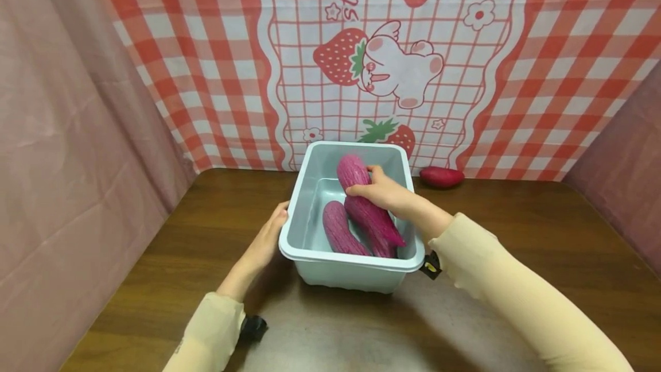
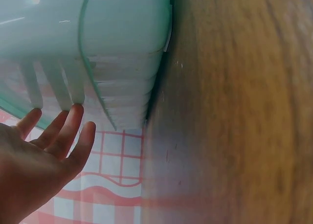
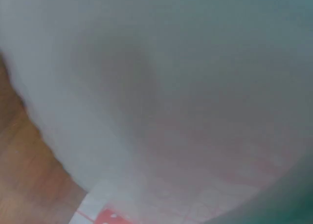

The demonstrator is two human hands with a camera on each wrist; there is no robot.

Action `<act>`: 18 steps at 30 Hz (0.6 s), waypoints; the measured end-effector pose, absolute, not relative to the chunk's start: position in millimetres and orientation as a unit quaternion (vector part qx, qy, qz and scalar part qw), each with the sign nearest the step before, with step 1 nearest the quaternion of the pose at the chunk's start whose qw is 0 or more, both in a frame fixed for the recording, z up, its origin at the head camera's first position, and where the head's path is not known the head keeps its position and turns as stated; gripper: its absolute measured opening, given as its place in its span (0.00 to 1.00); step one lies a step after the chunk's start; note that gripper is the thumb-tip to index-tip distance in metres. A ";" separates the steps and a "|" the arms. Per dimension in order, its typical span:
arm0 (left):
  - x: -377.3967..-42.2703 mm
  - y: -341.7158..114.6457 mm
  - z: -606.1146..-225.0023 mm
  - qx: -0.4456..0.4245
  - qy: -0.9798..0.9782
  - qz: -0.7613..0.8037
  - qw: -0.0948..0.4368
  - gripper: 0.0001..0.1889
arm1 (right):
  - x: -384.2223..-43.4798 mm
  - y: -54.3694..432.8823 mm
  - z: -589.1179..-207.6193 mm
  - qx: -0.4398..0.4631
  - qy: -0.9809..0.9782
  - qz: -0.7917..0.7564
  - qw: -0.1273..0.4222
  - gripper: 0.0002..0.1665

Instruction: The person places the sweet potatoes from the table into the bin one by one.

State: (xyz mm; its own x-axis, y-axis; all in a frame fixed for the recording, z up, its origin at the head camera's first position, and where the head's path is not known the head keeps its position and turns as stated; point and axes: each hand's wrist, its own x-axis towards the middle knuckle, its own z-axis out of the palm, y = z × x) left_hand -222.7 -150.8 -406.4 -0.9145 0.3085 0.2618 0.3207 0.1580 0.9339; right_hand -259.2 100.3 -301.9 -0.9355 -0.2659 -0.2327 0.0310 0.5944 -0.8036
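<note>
In the head view my right hand (image 1: 382, 191) reaches into a pale blue plastic tub (image 1: 335, 268). Thumb and fingers grip a long, streaked pink-purple vegetable (image 1: 352, 170) near its rounded upper end. Beneath that hand lies a darker magenta vegetable (image 1: 369, 214) with a pointed tip, partly over another streaked one (image 1: 383, 245). A further curved, streaked vegetable (image 1: 338, 225) leans at the tub's near left. My left hand (image 1: 265, 240) rests against the tub's left outer side. The left wrist view shows its fingers (image 2: 73, 121) extended and spread along the tub wall (image 2: 122, 28).
Right of the tub, a small dark-red, tapered vegetable (image 1: 441, 177) lies by the back edge of the brown wooden table (image 1: 170, 268). Red checked cloth (image 1: 217, 73) hangs behind, with pink curtains at both sides. Blurred, pale tub wall fills most of the right wrist view.
</note>
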 end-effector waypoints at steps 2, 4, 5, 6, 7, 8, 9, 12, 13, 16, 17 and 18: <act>-222.7 -151.0 -405.7 -0.208 -0.761 -0.615 0.005 0.23 | -258.8 98.4 -307.7 -0.074 0.884 -0.427 0.175 0.48; -222.7 -150.9 -405.4 -0.210 -0.761 -0.614 0.006 0.23 | -257.8 96.7 -313.2 -0.083 0.893 -0.404 0.180 0.48; -222.8 -150.7 -405.3 -0.213 -0.760 -0.614 0.005 0.23 | -256.9 96.2 -315.7 -0.088 0.897 -0.392 0.182 0.48; -222.9 -150.6 -405.2 -0.215 -0.759 -0.614 0.004 0.23 | -256.1 95.9 -318.1 -0.092 0.902 -0.379 0.184 0.48; -222.9 -150.6 -405.4 -0.216 -0.759 -0.614 0.003 0.23 | -255.5 95.6 -320.2 -0.097 0.907 -0.367 0.183 0.47; -222.9 -150.5 -405.5 -0.215 -0.759 -0.614 0.002 0.23 | -255.0 95.5 -322.1 -0.103 0.912 -0.354 0.181 0.47; -222.9 -150.5 -405.5 -0.213 -0.759 -0.615 0.002 0.24 | -254.7 95.4 -323.5 -0.111 0.918 -0.337 0.178 0.48; -223.0 -150.8 -406.0 -0.210 -0.757 -0.618 0.002 0.24 | -254.3 95.5 -326.2 -0.136 0.931 -0.294 0.166 0.48; -223.1 -150.8 -406.1 -0.210 -0.757 -0.619 0.002 0.23 | -254.4 95.5 -326.5 -0.143 0.935 -0.282 0.162 0.48; -223.1 -151.1 -406.4 -0.208 -0.757 -0.619 0.001 0.23 | -253.9 95.6 -326.7 -0.151 0.941 -0.257 0.157 0.48; -222.9 -151.1 -406.4 -0.208 -0.757 -0.619 0.001 0.24 | -253.4 95.7 -326.6 -0.148 0.943 -0.254 0.158 0.48; -222.6 -151.1 -406.4 -0.208 -0.758 -0.619 0.002 0.24 | -253.0 95.7 -326.5 -0.147 0.944 -0.251 0.158 0.48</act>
